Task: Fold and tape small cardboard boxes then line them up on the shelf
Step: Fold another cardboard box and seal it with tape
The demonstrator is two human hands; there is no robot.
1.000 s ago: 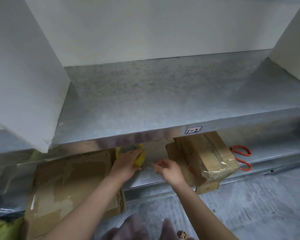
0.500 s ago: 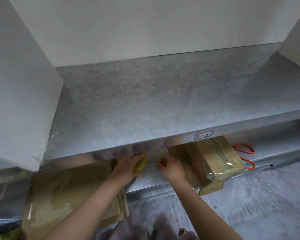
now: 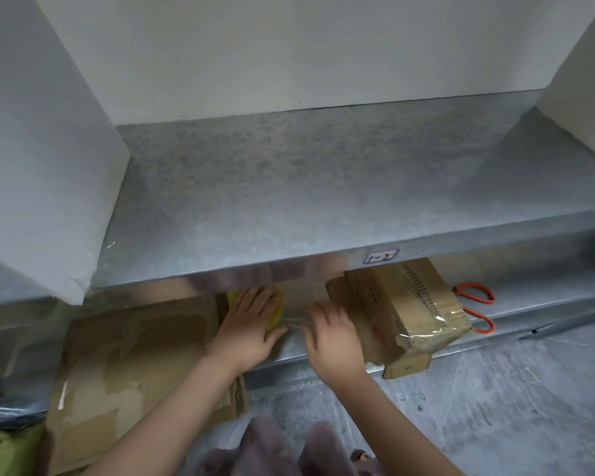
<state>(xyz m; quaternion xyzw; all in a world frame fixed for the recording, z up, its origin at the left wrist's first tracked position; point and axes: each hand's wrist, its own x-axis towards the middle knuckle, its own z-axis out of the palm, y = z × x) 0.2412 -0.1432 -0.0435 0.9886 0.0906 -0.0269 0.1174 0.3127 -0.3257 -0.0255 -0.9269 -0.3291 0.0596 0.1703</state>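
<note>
Galvanized metal shelf point(image 3: 323, 187) is filling most of the view, speckled grey, white panels standing at its back and both sides. Small blue-edged label point(image 3: 381, 256) is sitting on its front lip, writing too blurred to read. Lower shelf point(image 3: 547, 297) underneath is carrying the work; grey marbled floor point(image 3: 512, 407) is showing below.

Left hand point(image 3: 251, 328) is lying over a yellow tape roll point(image 3: 276, 314), fingers point(image 3: 255, 298) curled around it, gripping. Right hand point(image 3: 334, 338) is pinching a strip of clear tape point(image 3: 291, 323) stretching between the two hands, fingers closed on its end.

Just right of the right fingers, a small cardboard box point(image 3: 406, 310) is lying tilted on the lower shelf, clear tape wrinkled on its end, printed text unreadable. Beyond it, orange-handled scissors point(image 3: 478, 304). Left of the left fingers, flattened cardboard point(image 3: 134, 355) is leaning, with torn patches.
</note>
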